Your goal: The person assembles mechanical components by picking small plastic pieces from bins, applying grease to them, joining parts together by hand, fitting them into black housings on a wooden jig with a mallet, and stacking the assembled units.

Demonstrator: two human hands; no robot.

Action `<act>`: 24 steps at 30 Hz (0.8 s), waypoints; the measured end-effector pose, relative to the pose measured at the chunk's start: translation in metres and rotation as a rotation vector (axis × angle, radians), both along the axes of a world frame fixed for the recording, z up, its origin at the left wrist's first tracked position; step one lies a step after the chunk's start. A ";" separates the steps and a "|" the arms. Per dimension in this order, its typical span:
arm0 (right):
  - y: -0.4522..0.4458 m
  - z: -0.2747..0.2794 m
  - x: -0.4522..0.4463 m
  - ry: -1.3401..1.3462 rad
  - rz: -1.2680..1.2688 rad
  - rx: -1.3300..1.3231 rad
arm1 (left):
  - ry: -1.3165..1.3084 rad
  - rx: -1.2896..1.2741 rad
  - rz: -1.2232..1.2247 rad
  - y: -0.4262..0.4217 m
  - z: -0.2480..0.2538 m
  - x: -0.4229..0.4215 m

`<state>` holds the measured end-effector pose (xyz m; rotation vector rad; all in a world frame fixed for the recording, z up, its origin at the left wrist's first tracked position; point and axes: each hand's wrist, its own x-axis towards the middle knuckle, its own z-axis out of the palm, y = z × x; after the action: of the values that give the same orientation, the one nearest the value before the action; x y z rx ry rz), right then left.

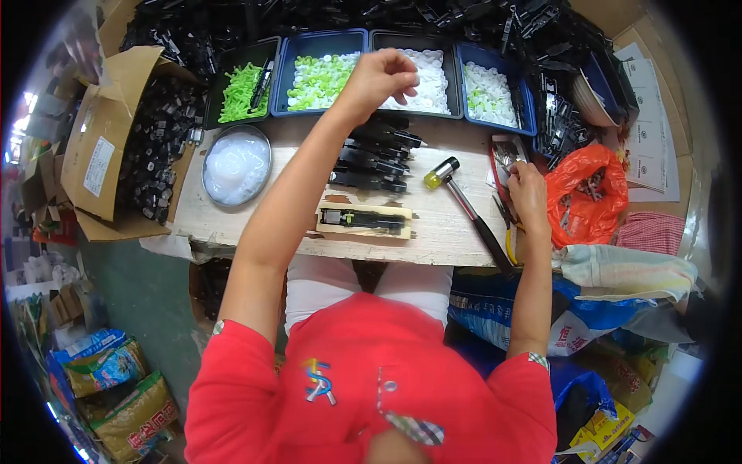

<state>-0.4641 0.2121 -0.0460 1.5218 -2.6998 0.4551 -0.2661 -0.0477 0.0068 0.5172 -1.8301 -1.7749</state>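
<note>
White pieces (437, 77) fill the black bin (456, 104) by your left hand (381, 80), its thumb and fingers curled close — you can't tell on what. Your right hand (527, 185) reaches the small tray (508, 145) — grip unclear.

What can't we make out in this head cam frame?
All head view:
- Left hand: whether it pinches a piece; its own fingers hide that.
- Right hand: what its fingertips touch; the hand covers it.
- Pile of black parts: full extent; top edge cuts it off.
- Paper sheets: print too small.
- Bench: space beneath; benchtop and lap block it.
</note>
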 end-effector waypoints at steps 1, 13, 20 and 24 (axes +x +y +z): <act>0.000 0.001 0.002 -0.009 0.001 -0.048 | -0.002 -0.002 0.004 0.009 0.001 0.011; -0.011 0.006 0.003 0.034 0.063 0.010 | 0.282 0.615 0.101 0.109 -0.026 0.120; 0.002 0.011 0.002 -0.070 -0.009 -0.127 | 0.341 0.618 0.136 0.130 -0.040 0.143; -0.003 0.016 0.024 -0.644 -0.081 -0.386 | 0.376 0.606 0.126 0.136 -0.042 0.147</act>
<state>-0.4399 0.2090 -0.0297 1.3112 -2.8063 1.5897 -0.1187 0.0888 -0.0353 0.4626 -0.9763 -2.1534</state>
